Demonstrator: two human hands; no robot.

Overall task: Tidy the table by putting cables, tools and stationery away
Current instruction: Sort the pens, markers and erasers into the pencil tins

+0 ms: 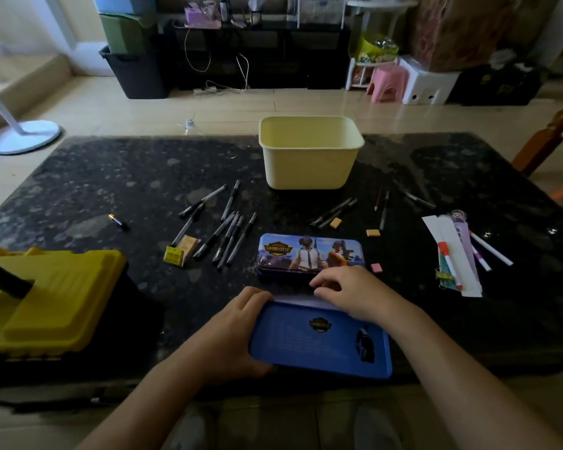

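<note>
A blue pencil tin (pixel 319 339) lies at the table's near edge. My left hand (pixel 238 332) grips its left end. My right hand (pixel 348 293) has curled fingers on its far edge. Just behind lies a second tin with a printed picture lid (pixel 309 253). Several black pens (pixel 221 222) are scattered left of centre, and more pens (pixel 333 213) lie to the right. Small erasers (pixel 372 233) sit near them, with a pink one (pixel 377 267) beside the picture tin. Markers and paper strips (pixel 459 258) lie at the right.
A pale yellow tub (pixel 309 154) stands open at the table's far middle. A yellow and black toolbox (pixel 46 300) sits at the near left. A battery (pixel 117 220) and a small yellow box (pixel 179 251) lie on the dark stone table (pixel 111 177).
</note>
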